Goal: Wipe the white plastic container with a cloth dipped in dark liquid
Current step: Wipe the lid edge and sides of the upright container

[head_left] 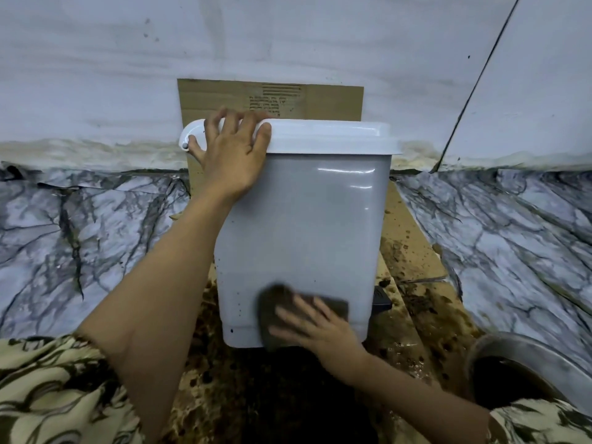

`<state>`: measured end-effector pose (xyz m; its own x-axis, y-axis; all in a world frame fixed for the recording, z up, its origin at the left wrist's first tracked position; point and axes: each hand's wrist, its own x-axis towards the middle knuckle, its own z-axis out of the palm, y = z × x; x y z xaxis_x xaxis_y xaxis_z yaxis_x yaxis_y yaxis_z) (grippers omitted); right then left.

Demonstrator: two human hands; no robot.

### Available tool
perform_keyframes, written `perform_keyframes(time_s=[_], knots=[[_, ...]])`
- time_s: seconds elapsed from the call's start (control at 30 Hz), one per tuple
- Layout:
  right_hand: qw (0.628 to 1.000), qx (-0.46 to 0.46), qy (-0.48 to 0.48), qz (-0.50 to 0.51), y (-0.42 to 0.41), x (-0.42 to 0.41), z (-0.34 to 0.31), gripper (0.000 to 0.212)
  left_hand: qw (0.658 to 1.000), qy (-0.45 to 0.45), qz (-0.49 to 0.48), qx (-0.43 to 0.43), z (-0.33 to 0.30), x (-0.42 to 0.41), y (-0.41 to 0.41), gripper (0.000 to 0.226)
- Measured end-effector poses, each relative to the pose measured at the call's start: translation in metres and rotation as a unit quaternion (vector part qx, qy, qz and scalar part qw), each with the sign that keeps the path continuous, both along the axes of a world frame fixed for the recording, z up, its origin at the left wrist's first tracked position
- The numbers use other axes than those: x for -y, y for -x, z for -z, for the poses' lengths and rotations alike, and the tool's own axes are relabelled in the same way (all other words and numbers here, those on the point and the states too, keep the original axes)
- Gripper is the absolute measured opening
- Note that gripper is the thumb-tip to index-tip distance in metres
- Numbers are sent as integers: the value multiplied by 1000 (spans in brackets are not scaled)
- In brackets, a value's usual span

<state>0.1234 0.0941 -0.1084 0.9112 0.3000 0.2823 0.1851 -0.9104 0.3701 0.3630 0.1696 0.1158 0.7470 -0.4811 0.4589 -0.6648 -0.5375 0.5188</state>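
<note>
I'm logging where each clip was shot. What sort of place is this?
Probably a floor corner indoors: marble-patterned sheet, stained cardboard under the container, stained wall, metal bowl nearby.

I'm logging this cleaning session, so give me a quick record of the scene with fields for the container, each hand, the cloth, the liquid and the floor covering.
container: white plastic container, upright, lid on
left hand: left hand steadies the container's top left corner, fingers over the lid edge
right hand: right hand presses the cloth flat against the lower front
cloth: dark cloth, low on the front wall, blurred
liquid: dark liquid in a metal bowl at lower right
floor covering: stained cardboard under the container
</note>
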Motion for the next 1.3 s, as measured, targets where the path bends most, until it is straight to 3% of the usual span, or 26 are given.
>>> perform_keyframes(time_s=[0.1,0.17,0.23,0.3,0.37,0.43,0.53,0.63,0.73,0.87,0.97,1.03,1.1,1.2,1.3], knots=[[996,-59,56,30,62,25,26,75,1000,-3,-1,7,0,-1,1,36],[997,-36,36,54,75,43,15,79,1000,-3,-5,12,1,0,1,36],[991,37,-69,110,59,53,-13,91,1000,-3,-6,13,2,1,1,37],[951,137,-203,190,20,55,-56,107,1000,-3,-9,11,3,3,0,36],[895,206,-328,222,-20,59,-102,100,1000,-2,-11,12,2,4,-1,37],[857,231,-395,237,-43,60,-128,86,1000,-2,-14,10,1,3,-2,37],[867,242,-367,234,-30,46,-98,94,1000,-6,-16,20,2,2,0,36],[876,158,-387,243,20,23,-24,106,999,-6,-15,27,3,2,1,36],[816,121,-515,233,40,12,-10,77,999,0,-16,30,3,0,3,36],[715,230,-614,245,-2,22,-73,51,999,3,-13,32,3,-3,5,41],[677,270,-638,249,-40,50,-134,49,999,5,-17,32,4,-2,6,42],[689,307,-609,246,-64,53,-154,49,999,7,-22,34,4,-2,6,42],[730,325,-531,283,-78,41,-156,47,999,4,-24,35,5,-1,5,44],[869,255,-315,283,-71,19,-117,46,999,1,-25,35,5,0,3,44],[972,114,-143,146,-29,-5,-43,53,999,7,-26,31,3,0,4,45]])
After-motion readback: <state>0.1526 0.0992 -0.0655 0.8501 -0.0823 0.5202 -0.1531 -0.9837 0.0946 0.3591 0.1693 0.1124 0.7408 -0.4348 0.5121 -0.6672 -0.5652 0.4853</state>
